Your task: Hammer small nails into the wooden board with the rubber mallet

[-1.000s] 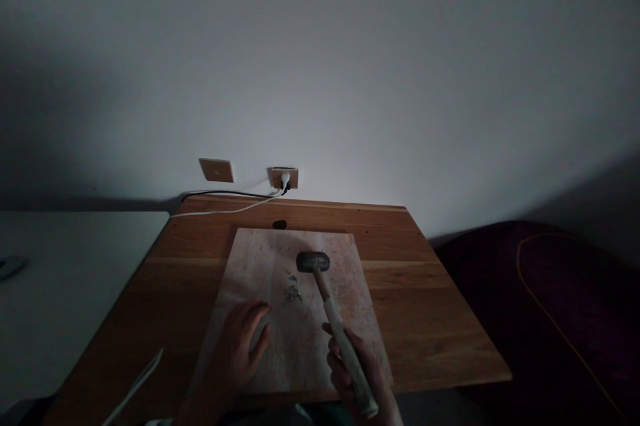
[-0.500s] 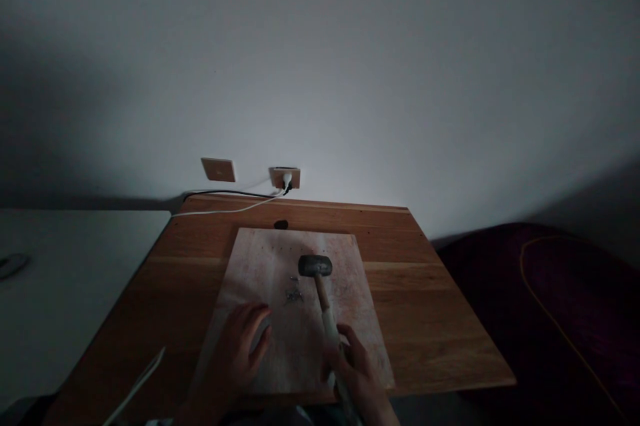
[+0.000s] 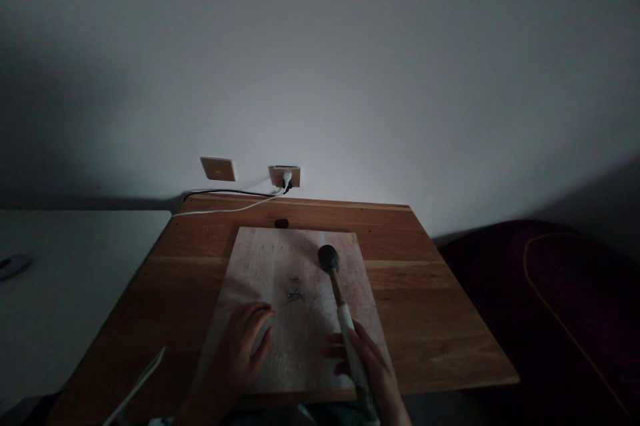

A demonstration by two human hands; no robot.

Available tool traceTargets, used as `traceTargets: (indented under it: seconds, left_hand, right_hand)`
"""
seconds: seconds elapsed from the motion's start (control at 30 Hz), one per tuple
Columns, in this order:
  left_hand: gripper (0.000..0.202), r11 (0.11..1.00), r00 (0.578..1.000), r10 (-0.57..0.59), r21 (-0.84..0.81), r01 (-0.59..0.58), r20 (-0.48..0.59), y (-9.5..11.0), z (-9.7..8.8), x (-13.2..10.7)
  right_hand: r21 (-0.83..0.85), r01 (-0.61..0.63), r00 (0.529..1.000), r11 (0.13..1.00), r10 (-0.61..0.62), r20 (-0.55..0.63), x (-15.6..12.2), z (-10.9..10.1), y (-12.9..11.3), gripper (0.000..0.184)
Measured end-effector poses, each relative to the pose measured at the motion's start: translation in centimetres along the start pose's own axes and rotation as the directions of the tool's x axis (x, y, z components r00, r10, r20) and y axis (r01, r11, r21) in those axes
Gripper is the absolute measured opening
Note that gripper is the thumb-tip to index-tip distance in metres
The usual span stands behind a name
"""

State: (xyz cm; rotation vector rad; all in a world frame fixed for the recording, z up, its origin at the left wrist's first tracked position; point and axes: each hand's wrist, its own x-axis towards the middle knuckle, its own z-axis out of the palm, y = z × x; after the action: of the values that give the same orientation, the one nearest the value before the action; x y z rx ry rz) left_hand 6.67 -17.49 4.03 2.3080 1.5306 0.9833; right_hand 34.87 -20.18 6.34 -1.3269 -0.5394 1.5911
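My right hand [image 3: 373, 366] holds a rubber mallet [image 3: 347, 319] by its pale handle, the fingers only loosely around it. The dark mallet head points away from me, over the right part of a whitish worn wooden board [image 3: 280, 366]; whether it touches the board I cannot tell. On the left side of the board is my left hand [image 3: 245, 346], holding nothing, thumb and fingers apart and curved. Mid-board lies a small heap of metal screws or nails [image 3: 295, 295], with another piece just beyond it. Several tiny dark marks, nails or holes, run along the far part of the board.
The board lies on a wooden table [image 3: 425, 319] against a wall. Behind it sits a small dark object [image 3: 281, 223]. Cables run from a wall socket [image 3: 286, 177] along the back edge. A white surface [image 3: 75, 293] adjoins at left; dark purple fabric [image 3: 565, 306] at right.
The mallet has turned and swung right, so its head now shows end-on. My right hand has shifted right and its grip has loosened. My left hand has barely moved.
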Motion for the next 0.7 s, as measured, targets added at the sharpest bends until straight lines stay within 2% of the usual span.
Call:
traceTargets:
  seconds: [0.1,0.3,0.53,0.7]
  left_hand:
    - [0.025,0.999,0.999,0.036,0.002,-0.036,-0.022,0.1,0.1,0.2]
    - [0.025,0.999,0.999,0.043,0.019,-0.043,-0.001,0.0,0.3,0.4]
    - [0.027,1.0,1.0,0.014,0.025,-0.014,0.011,-0.1,0.4,0.1]
    - [0.027,1.0,1.0,0.005,0.019,-0.006,0.026,0.2,0.3,0.3]
  right_hand:
    - [0.013,-0.005,1.0,1.0,0.006,-0.024,0.1,-0.4,0.5,0.07]
    - [-0.115,0.057,0.995,0.992,-0.065,-0.072,-0.1,-0.1,0.8,0.071]
    - [0.105,0.011,0.999,0.994,-0.007,-0.036,-0.7,0.9,0.5,0.066]
    - [0.106,0.037,0.999,0.994,-0.034,-0.03,-0.5,1.2,0.8,0.055]
